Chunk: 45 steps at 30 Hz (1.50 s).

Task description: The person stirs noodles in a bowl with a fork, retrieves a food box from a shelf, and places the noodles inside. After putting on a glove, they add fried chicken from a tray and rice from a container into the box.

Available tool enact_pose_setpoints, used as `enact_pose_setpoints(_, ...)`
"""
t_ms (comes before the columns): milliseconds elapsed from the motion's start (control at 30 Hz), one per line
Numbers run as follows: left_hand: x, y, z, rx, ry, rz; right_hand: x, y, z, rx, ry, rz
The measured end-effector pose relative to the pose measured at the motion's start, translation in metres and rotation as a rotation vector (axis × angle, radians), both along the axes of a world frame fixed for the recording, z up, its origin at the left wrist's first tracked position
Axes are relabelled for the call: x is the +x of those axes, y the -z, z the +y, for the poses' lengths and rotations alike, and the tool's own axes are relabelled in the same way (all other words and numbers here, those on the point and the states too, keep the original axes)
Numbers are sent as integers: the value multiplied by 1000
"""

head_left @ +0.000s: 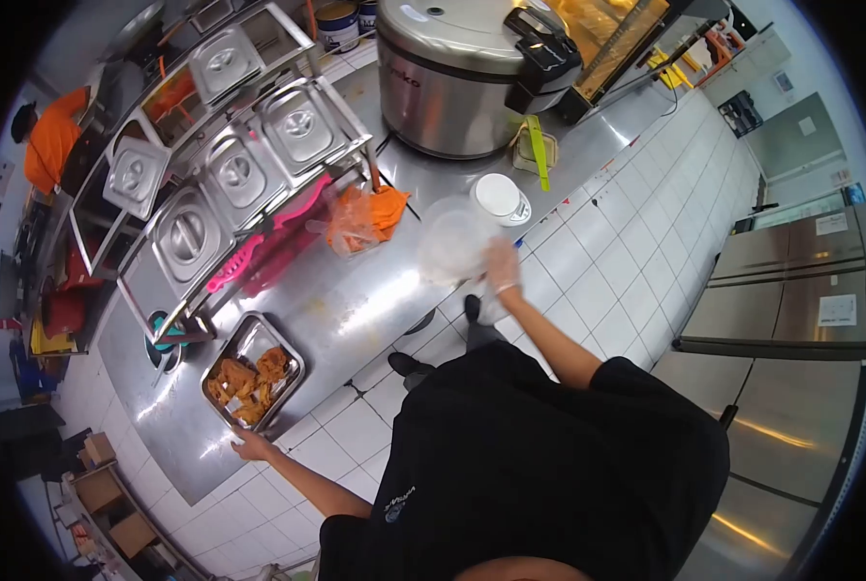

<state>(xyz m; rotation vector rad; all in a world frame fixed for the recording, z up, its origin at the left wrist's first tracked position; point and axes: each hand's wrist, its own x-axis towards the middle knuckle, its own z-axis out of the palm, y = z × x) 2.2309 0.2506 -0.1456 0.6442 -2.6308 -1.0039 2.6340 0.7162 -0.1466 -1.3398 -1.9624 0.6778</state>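
Note:
My left hand (251,444) is at the near edge of a metal tray (295,365), its fingers on or just by the rim. Pieces of browned, sauced food (247,382) lie in that tray, on the steel counter (341,315). Farther right, my right hand (500,263), which looks to be in a clear glove and is blurred, holds a round translucent container (454,240) by its right side. The container is smeared by motion over the counter's edge. Just beyond it sits a round white scale (498,196).
A large steel cooker (452,87) stands at the back. Lidded steel pans (191,237) fill a rack at left, with a pink basket (283,242) and an orange cloth (383,213) beside it. A person in orange (57,140) is at far left. Steel fridges (791,387) stand right.

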Motion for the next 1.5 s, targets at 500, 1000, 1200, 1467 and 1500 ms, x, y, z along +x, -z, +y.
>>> enact_pose_setpoints(500,339,-3,513,505,1071,-224,85,34,166,-354,-62,30)
enact_pose_setpoints(1000,483,21,487,748,704,-297,161,-38,194,-115,-846,-615)
enact_pose_setpoints(1200,539,53,447,746,523,-283,163,2,199,149,-866,-472)
enact_pose_setpoints(1467,654,75,450,810,419,-342,154,-12,202,30,-959,-409)
enact_pose_setpoints(1500,672,71,456,834,404,-345,157,0,200,195,-981,-452)
